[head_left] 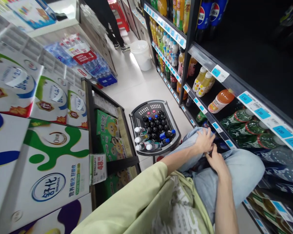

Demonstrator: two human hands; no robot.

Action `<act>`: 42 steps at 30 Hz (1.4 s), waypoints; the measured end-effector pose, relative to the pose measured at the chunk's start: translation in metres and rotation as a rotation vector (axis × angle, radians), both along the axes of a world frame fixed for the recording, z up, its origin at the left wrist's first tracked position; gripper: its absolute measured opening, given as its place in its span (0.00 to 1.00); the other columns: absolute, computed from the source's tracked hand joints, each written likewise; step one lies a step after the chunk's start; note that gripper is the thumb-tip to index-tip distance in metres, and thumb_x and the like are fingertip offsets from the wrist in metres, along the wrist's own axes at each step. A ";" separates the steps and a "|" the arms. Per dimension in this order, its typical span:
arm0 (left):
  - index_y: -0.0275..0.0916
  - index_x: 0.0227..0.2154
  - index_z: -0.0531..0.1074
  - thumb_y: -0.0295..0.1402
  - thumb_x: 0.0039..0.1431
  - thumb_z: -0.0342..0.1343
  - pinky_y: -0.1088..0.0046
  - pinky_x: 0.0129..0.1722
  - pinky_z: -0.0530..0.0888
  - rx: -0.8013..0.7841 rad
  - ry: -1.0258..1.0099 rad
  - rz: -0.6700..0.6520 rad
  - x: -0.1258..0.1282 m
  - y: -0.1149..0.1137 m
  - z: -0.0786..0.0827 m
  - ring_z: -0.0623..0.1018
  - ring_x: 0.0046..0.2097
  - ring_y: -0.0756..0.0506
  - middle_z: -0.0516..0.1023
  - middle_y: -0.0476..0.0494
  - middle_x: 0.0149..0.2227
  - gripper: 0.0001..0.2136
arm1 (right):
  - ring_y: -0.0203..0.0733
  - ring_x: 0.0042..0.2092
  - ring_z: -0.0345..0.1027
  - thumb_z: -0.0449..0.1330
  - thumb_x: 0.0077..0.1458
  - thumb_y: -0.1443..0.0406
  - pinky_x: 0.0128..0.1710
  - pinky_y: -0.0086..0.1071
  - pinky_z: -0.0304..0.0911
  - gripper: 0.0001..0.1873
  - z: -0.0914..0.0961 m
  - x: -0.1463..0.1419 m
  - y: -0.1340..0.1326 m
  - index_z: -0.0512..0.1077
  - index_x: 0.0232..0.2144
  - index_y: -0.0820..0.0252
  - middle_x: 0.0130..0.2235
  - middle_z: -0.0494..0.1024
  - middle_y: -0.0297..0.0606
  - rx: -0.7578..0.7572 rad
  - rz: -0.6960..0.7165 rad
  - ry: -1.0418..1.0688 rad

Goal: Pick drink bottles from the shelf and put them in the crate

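Two hands (205,140) are near one bottle-filled basket (159,106).

The pale floor (127,89) carries a dark basket (138,123) packed with bottles (153,128) and, farther off, a white bucket (141,57). At right, the shelf (200,105) bears yellow bottles (204,85), then nearer, an orange bottle (221,100) and green bottles (252,130).

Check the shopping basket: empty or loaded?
Loaded: the basket holds many bottles, dark, blue and white caps showing. Cannot tell what lies beneath.
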State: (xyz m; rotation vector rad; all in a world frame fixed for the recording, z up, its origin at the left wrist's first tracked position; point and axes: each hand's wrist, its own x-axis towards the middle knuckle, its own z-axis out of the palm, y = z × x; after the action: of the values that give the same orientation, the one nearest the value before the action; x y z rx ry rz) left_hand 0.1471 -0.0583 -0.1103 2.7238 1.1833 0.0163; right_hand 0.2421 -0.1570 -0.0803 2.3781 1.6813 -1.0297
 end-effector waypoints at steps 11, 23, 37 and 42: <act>0.36 0.57 0.81 0.38 0.77 0.54 0.47 0.59 0.76 -0.293 -0.105 0.016 0.024 0.018 0.008 0.74 0.63 0.29 0.77 0.27 0.61 0.16 | 0.64 0.53 0.86 0.52 0.72 0.65 0.52 0.45 0.75 0.40 0.023 -0.026 0.012 0.47 0.78 0.78 0.53 0.87 0.68 0.113 -0.129 0.011; 0.38 0.56 0.80 0.34 0.78 0.45 0.52 0.58 0.77 -0.219 -0.066 0.118 0.009 0.054 0.016 0.75 0.65 0.30 0.78 0.29 0.60 0.19 | 0.46 0.44 0.83 0.58 0.68 0.64 0.48 0.39 0.78 0.14 0.013 -0.026 0.017 0.82 0.50 0.55 0.46 0.88 0.42 0.717 -0.296 0.337; 0.38 0.62 0.79 0.29 0.72 0.48 0.42 0.60 0.74 -0.203 -0.048 -0.002 0.035 0.023 0.011 0.73 0.65 0.26 0.76 0.25 0.64 0.22 | 0.58 0.69 0.72 0.60 0.69 0.54 0.66 0.55 0.72 0.19 0.152 0.077 0.000 0.70 0.56 0.57 0.65 0.75 0.61 1.408 -0.746 -0.366; 0.32 0.63 0.77 0.33 0.74 0.50 0.44 0.62 0.72 -0.204 -0.027 0.022 0.034 0.030 0.010 0.71 0.66 0.26 0.76 0.24 0.64 0.22 | 0.59 0.75 0.65 0.68 0.57 0.56 0.73 0.61 0.65 0.37 0.194 0.143 -0.020 0.62 0.64 0.59 0.74 0.66 0.61 1.791 -0.899 -0.539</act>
State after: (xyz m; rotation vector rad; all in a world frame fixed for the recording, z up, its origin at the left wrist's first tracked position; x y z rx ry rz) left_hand 0.1811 -0.0282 -0.1002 2.5260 1.1405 -0.0607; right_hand 0.3847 -0.1768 0.1140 3.6025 1.2113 2.0815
